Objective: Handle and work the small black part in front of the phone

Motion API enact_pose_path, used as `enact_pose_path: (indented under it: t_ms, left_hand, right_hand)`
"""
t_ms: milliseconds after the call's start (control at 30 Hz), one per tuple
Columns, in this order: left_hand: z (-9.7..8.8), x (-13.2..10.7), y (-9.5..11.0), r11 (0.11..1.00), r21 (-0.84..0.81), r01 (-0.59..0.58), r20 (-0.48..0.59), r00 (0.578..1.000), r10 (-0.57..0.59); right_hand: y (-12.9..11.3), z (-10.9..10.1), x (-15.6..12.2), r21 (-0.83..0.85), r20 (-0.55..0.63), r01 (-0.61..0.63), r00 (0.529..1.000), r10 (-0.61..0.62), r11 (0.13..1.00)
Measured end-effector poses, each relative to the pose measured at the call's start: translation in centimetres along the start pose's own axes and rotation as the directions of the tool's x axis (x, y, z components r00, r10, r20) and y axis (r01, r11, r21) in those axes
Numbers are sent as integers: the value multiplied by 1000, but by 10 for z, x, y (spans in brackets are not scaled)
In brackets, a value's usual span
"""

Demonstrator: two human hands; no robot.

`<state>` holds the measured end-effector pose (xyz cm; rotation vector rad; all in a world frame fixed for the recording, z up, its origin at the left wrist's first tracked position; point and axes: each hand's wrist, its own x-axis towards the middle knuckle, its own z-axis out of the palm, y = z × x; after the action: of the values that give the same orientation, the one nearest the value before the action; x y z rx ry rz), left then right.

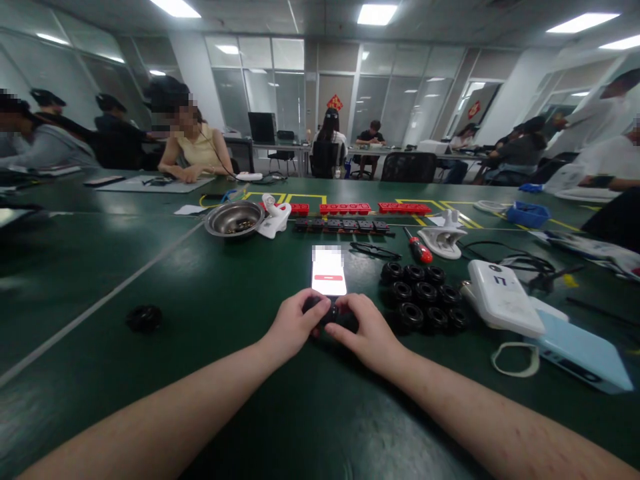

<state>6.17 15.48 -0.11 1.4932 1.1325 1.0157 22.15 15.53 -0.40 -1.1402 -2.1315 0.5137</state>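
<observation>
The small black part [334,315] lay low on the green table [200,373], straight ahead of the person and just below the near end of a phone [329,275]. What showed of it ran left to right, from one hand to the other. Fingers covered both of its ends, so I could not tell which way it faced. The left hand [293,327] pinched its left end with curled fingertips. The right hand [370,333] closed over its right end in the same way, knuckles up.

The phone lay flat with its long axis running away from the person and its screen lit. A cluster of black rings [425,297] sat just beside the right hand. Beyond the cluster were a white device [503,297] and a light blue box [580,350], with a white loop [515,359] lying near them. That side was crowded.

To the left the cloth lay open as far as a lone black ring [144,318], well apart from the hands. Bare table also stretched from the hands back toward the person. Farther off stood a metal bowl [234,219] and a red-handled screwdriver [419,248].
</observation>
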Motion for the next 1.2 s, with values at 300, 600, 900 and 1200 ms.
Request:
enact_pose_path:
  t_ms: [300,600,900,1200]
  left_hand:
    - [2,-1,1,1000,10,1,60,998,-1]
    - [0,0,8,995,68,78,10,997,-79]
    - [1,1,-2,1000,-16,11,32,999,-10]
    - [-1,1,1,999,-35,28,69,997,-25]
  right_hand:
    - [3,0,2,-30,75,58,996,-56,998]
    - [0,0,0,-4,-4,-20,1000,20,1000]
    - [2,-1,2,-29,94,40,995,-37,999]
    - [0,0,1,-3,23,27,999,-27,1000]
